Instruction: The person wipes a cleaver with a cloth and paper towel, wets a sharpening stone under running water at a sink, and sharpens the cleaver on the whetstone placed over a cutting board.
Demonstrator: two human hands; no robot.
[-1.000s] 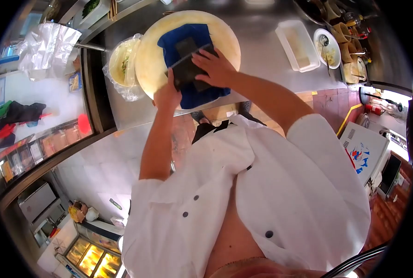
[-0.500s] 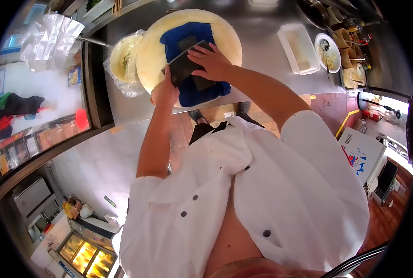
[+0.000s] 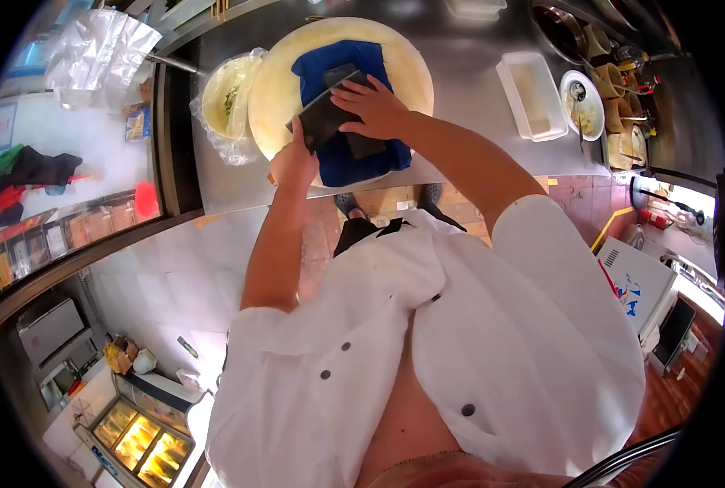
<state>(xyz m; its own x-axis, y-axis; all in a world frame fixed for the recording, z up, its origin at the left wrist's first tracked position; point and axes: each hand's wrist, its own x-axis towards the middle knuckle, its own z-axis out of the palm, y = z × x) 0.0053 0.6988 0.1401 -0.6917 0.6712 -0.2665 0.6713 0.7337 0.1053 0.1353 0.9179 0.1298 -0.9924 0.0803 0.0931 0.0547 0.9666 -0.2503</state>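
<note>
A dark cleaver (image 3: 323, 120) with a broad blade lies slanted across a dark grey sharpening stone (image 3: 365, 146). The stone rests on a folded blue cloth (image 3: 342, 168) on a round, pale chopping block (image 3: 277, 98). My left hand (image 3: 295, 163) is closed around the cleaver's handle end, its thumb reaching along the blade. Only a small bit of the handle shows below the fist. My right hand (image 3: 374, 110) presses on the blade with outstretched, spread fingers. The blade covers the middle of the stone, and its contact with the stone is hidden.
Left of the block stands a plastic-wrapped bowl (image 3: 224, 102) with green bits inside. To the right on the steel counter (image 3: 468, 106) are a white rectangular tub (image 3: 533, 96) and a white bowl (image 3: 583, 122) with a spoon. A dark pan (image 3: 559, 32) and several containers line the far right.
The whole view has shifted slightly, so the block and counter appear a little further right. Both hands keep their places on the cleaver, which lies at nearly the same angle.
</note>
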